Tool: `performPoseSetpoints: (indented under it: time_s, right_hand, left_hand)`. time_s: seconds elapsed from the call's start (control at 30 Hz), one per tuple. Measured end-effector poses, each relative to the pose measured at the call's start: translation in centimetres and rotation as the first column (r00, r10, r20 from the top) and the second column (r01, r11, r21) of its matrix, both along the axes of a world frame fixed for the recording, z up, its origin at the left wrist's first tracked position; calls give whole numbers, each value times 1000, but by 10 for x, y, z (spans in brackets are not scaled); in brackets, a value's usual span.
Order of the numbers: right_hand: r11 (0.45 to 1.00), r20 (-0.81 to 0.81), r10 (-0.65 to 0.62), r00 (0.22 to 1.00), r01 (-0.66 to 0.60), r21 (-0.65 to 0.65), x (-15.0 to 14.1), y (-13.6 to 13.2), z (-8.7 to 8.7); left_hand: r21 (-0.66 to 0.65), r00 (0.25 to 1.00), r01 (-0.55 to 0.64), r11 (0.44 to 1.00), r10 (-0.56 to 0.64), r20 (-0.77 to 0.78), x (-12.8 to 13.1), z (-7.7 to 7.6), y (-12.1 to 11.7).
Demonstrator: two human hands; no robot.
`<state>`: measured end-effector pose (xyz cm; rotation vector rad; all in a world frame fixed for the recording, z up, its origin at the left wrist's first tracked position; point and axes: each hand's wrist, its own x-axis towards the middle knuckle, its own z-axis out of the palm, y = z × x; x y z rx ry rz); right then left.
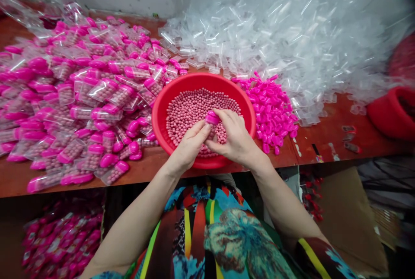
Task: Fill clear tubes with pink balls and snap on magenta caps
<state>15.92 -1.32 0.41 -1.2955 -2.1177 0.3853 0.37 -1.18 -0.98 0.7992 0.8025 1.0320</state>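
Over a red basin (204, 164) of small pink beads (191, 108), both hands meet around one small clear container with a bright pink cap (212, 117). My left hand (191, 143) grips the container's clear body from the left, thumb against it. My right hand (232, 134) has its fingertips on the pink cap and its lower fingers curled under the body. Pink beads show faintly through the clear wall, though the fingers hide most of it. Right of the basin is a heap of loose pink caps (272, 112).
A big pile of capped, bead-filled containers (94, 89) covers the left of the table. Clear empty containers (259, 33) are heaped at the back right. A red bucket (389, 115) stands far right. Below the table edge, pink packages (61, 240) fill a box.
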Motion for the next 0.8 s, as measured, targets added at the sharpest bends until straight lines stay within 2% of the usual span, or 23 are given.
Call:
performPoseSetpoints:
  time_s: [0.1,0.2,0.33,0.53,0.63,0.73,0.8]
  right_hand:
    - [993,103,-81,991,72,92,-8,0,-13]
    - [978,38,-144,989,136,159,-15,1,-24]
    - [971,16,-144,989,139,197,-15,2,-31]
    - [969,55,-154,986,140,203,-12,3,-30]
    - [980,96,-150,984,135,145,-13,4,-28]
    - [987,116,-150,982,142,76,-15,4,-26]
    - [986,119,-153,981,144,83,-16,3,-27]
  left_hand:
    - [52,999,-19,998,22,-50,2,-4,0]
    - [81,994,-8,997,17,-113,2,-5,-1]
    - [113,983,36,993,-15,-180,-1,-3,-1]
    - [192,951,34,981,27,-309,0,0,1]
    - [206,936,-1,979,74,-345,2,-1,2]
    - [262,880,33,965,96,-465,3,-2,2]
    - [295,824,85,952,100,-558,4,-3,1]
